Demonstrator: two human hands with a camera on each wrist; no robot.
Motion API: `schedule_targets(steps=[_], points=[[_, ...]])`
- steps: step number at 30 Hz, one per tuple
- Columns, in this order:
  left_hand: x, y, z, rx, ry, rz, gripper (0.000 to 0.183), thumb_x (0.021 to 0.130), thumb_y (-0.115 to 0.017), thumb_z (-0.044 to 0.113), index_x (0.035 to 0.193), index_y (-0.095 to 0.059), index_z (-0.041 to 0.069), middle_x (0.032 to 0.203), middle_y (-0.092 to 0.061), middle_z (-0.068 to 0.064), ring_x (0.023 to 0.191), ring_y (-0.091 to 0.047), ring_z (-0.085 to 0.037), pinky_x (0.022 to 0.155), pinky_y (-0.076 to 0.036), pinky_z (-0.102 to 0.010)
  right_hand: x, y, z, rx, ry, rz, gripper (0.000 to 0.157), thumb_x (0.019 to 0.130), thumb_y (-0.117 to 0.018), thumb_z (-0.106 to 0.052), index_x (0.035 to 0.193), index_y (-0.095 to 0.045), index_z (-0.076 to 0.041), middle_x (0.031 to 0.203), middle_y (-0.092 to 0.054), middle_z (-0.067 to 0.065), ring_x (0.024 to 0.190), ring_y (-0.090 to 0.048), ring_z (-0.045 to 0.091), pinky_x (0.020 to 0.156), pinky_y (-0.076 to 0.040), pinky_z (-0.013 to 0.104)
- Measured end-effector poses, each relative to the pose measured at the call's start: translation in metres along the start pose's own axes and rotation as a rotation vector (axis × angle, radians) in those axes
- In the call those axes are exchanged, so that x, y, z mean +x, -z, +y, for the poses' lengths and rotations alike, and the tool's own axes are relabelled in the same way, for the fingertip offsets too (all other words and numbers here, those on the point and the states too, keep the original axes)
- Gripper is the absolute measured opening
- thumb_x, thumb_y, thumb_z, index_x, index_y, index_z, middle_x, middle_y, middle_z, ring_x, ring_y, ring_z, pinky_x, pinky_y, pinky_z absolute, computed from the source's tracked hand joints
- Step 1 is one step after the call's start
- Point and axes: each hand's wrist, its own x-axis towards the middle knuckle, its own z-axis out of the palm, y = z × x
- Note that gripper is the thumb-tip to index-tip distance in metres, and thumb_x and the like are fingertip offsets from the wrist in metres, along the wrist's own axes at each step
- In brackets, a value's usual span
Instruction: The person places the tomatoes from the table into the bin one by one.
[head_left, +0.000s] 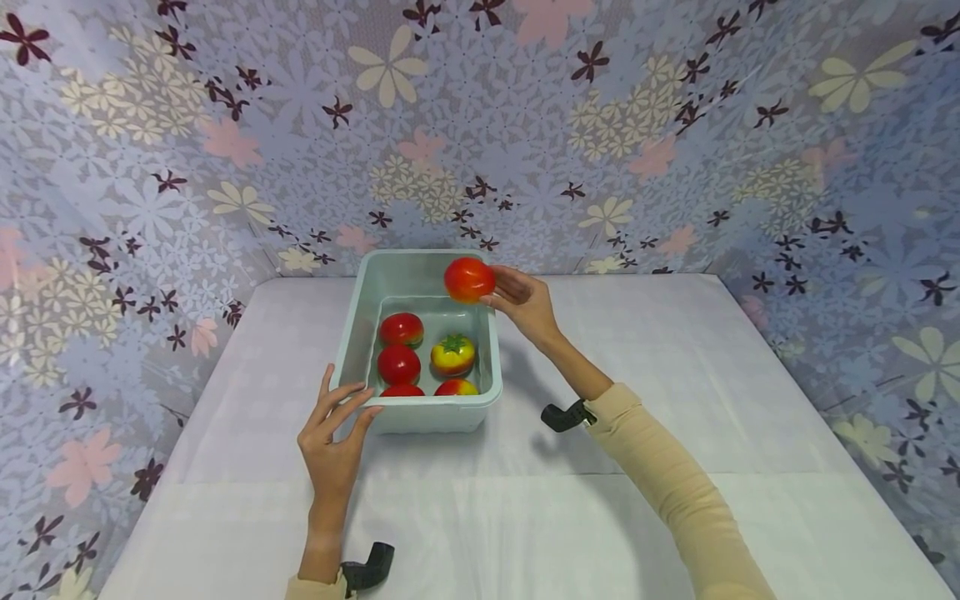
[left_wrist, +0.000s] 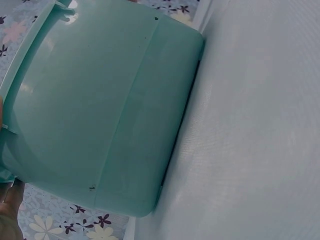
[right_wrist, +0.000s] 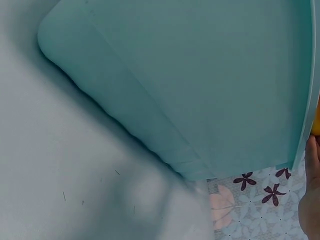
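A pale green plastic bin (head_left: 493, 358) stands on the table, with several toy tomatoes inside. On its left side are a red tomato (head_left: 401, 330) and another red tomato (head_left: 398, 366). To their right lies a yellow-red tomato (head_left: 453, 357) with a green leafy top. The front rim partly hides more tomatoes. My left hand (head_left: 332, 437) grips the rim at the bin's near left corner, fingers over the edge and thumb at the front. Above the bin's far right part, my right hand (head_left: 528, 304) holds an orange-red tomato (head_left: 468, 280) between thumb and fingers.
A white cloth covers the table (head_left: 637, 517). Flower-patterned fabric (head_left: 540, 167) hangs behind the table and along both sides. Each wrist wears a black camera mount, one by the left sleeve (head_left: 369, 569) and one by the right sleeve (head_left: 566, 415).
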Motion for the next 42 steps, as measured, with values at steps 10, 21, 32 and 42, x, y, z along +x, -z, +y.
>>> schedule_targets(steps=[10, 21, 32, 42], points=[[0.0, 0.0, 0.002, 0.016, 0.014, -0.006, 0.033, 0.06, -0.076, -0.023, 0.091, -0.071, -0.014, 0.093, -0.066, -0.032, 0.128, -0.048, -0.05, 0.113, -0.037, -0.046, 0.004, 0.004, 0.021, 0.074, 0.061, -0.032, 0.053, 0.082, -0.069, 0.013, 0.132, -0.051, 0.012, 0.132, -0.049, 0.04, 0.125, -0.051, 0.046, 0.105, -0.045, 0.049], [0.0, 0.003, 0.001, 0.036, -0.006, -0.005, 0.033, 0.059, -0.077, -0.022, 0.09, -0.072, -0.013, 0.091, -0.067, -0.03, 0.128, -0.049, -0.047, 0.111, -0.04, -0.046, 0.003, 0.001, 0.022, 0.088, 0.067, -0.041, 0.051, 0.082, -0.069, 0.014, 0.13, -0.052, 0.014, 0.133, -0.047, 0.041, 0.126, -0.053, 0.043, 0.107, -0.042, 0.053], [0.003, 0.004, -0.007, -0.051, 0.022, -0.066, 0.031, 0.059, -0.076, -0.026, 0.087, -0.072, -0.013, 0.086, -0.067, -0.027, 0.124, -0.048, -0.056, 0.116, -0.035, -0.045, -0.005, 0.009, 0.026, 0.077, 0.08, -0.04, 0.05, 0.082, -0.071, 0.009, 0.129, -0.055, 0.01, 0.134, -0.05, 0.037, 0.127, -0.054, 0.036, 0.108, -0.04, 0.053], [-0.006, -0.006, -0.023, -0.083, 0.065, -0.099, 0.03, 0.062, -0.079, -0.02, 0.089, -0.075, -0.006, 0.089, -0.07, -0.021, 0.13, -0.048, -0.047, 0.116, -0.035, -0.042, -0.014, 0.018, 0.025, 0.021, 0.073, 0.031, 0.047, 0.083, -0.071, 0.006, 0.128, -0.057, 0.01, 0.135, -0.052, 0.033, 0.129, -0.054, 0.027, 0.11, -0.043, 0.03]])
